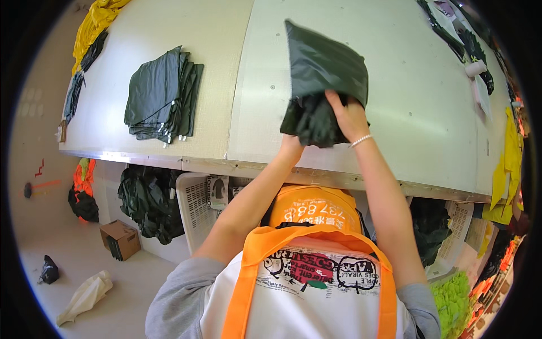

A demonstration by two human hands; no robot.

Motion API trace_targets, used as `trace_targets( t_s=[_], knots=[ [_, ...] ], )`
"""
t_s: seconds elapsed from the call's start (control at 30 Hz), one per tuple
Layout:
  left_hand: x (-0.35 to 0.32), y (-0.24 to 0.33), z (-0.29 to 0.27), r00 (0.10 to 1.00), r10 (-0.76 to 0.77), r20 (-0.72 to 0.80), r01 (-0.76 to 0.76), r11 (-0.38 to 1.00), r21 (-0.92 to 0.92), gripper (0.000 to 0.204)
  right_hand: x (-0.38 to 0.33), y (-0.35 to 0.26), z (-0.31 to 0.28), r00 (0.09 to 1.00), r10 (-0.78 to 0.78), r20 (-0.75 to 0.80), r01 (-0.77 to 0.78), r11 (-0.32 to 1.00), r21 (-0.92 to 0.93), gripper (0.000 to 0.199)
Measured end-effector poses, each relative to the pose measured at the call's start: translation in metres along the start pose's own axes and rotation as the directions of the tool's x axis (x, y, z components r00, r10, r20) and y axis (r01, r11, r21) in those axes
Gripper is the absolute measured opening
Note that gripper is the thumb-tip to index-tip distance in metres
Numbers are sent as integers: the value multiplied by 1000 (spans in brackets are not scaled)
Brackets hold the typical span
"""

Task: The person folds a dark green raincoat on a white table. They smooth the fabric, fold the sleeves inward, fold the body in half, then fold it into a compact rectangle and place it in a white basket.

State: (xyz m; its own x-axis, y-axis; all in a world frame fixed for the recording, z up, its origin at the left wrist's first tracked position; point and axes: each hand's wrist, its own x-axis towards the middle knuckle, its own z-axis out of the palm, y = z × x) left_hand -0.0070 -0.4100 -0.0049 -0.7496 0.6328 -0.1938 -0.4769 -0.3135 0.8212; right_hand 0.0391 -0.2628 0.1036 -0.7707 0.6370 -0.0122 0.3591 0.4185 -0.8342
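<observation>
Above the near part of the table I hold a dark green fabric pouch (327, 62), its flat end pointing away from me. Bunched dark fabric (319, 121) bulges at the pouch's near, open end. My left hand (292, 146) grips from underneath on the left; its fingers are hidden behind the fabric. On the right, my right hand (351, 120) closes on the pouch's mouth and the bunched fabric, one finger on top and the others partly covered. A stack of flat dark green pouches (158, 93) lies on the table to the left.
The pale table (265, 118) has a metal front edge. Yellow fabric (96, 28) lies far left, a white roll (475, 69) far right. Below stand a white basket (195, 209), hanging dark fabric (149, 198), a cardboard box (120, 239) and bright green fabric (451, 302).
</observation>
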Motion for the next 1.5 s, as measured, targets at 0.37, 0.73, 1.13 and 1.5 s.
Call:
trace_targets(
  t_s=[0.37, 0.73, 1.13, 1.5],
  knots=[
    [-26, -10, 9, 888, -448, -106, 423, 885, -196, 33, -12, -40, 21, 882, 214, 420, 421, 41, -906, 52],
    [-30, -21, 13, 864, -495, -91, 468, 857, -214, 29, 30, 16, 49, 984, -62, 169, 127, 907, -402, 46],
    [-34, -32, 22, 827, -561, -50, 502, 775, -385, 29, 41, 66, 32, 989, -132, -68, 70, 819, -570, 39],
    [-23, -43, 18, 738, -662, -134, 542, 699, -467, 32, 56, 88, 33, 984, -150, -93, 117, 948, -295, 45]
  ],
)
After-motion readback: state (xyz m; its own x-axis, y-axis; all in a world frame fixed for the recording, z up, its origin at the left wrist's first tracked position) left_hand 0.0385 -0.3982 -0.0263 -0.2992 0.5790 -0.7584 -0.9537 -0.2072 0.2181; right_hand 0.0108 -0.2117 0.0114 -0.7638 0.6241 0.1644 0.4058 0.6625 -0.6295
